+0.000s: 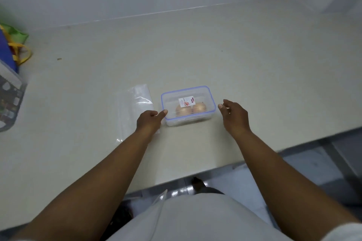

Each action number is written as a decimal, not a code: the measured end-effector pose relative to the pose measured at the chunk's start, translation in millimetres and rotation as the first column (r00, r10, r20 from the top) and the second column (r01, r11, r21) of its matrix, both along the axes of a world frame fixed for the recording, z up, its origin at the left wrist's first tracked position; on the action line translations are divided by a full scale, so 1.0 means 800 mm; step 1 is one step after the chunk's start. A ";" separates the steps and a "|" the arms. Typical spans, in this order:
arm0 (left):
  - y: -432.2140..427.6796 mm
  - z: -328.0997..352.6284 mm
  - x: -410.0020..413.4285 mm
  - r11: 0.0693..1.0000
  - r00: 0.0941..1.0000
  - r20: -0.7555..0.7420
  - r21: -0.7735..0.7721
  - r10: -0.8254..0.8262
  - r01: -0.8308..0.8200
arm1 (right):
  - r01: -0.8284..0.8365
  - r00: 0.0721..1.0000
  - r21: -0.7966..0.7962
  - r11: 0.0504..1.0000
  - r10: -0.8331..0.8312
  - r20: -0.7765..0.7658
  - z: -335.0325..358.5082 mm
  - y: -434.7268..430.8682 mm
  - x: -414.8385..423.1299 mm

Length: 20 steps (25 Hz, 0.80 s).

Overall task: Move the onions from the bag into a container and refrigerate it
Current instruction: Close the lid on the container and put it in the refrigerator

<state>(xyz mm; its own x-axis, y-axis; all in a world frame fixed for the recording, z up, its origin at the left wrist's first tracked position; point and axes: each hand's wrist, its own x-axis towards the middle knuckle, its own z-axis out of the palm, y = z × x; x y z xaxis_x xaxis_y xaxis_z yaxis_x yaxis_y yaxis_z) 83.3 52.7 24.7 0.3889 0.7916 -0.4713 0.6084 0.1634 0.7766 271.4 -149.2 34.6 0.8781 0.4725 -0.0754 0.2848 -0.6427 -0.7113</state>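
A clear plastic container with a blue-rimmed lid and a small white label stands on the pale counter. Two brown onions show through its side. An empty clear plastic bag lies flat just left of it. My left hand rests over the bag's near edge, with its thumb touching the container's left front corner. My right hand hovers just right of the container, fingers apart, a small gap away from it. Neither hand grips anything.
The counter runs back to a white wall; its front edge crosses diagonally at lower right, with floor below. At the far left sit a green and blue cloth bag with yellow handles and a grey bin.
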 end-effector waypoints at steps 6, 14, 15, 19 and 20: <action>-0.129 -0.005 -0.026 0.969 0.956 0.159 -0.006 -0.245 0.249 | 0.170 0.984 -0.015 0.985 -0.170 -0.057 -0.008 -0.153 -0.103; -0.301 0.011 0.072 0.565 0.558 0.194 -0.022 -0.807 0.825 | 0.507 0.861 -0.174 0.844 -0.487 0.146 0.026 -0.384 -0.156; -0.332 0.015 0.090 0.507 0.498 0.201 -0.007 -0.844 0.862 | 0.563 0.823 -0.180 0.807 -0.527 0.212 0.039 -0.416 -0.154; -0.465 0.041 0.155 0.259 0.242 0.209 0.055 -0.947 0.964 | 0.728 0.627 -0.167 0.665 -0.548 0.554 0.111 -0.529 -0.134; -0.504 0.050 0.172 0.210 0.190 0.203 0.083 -0.961 0.974 | 0.760 0.569 -0.155 0.631 -0.531 0.628 0.133 -0.558 -0.128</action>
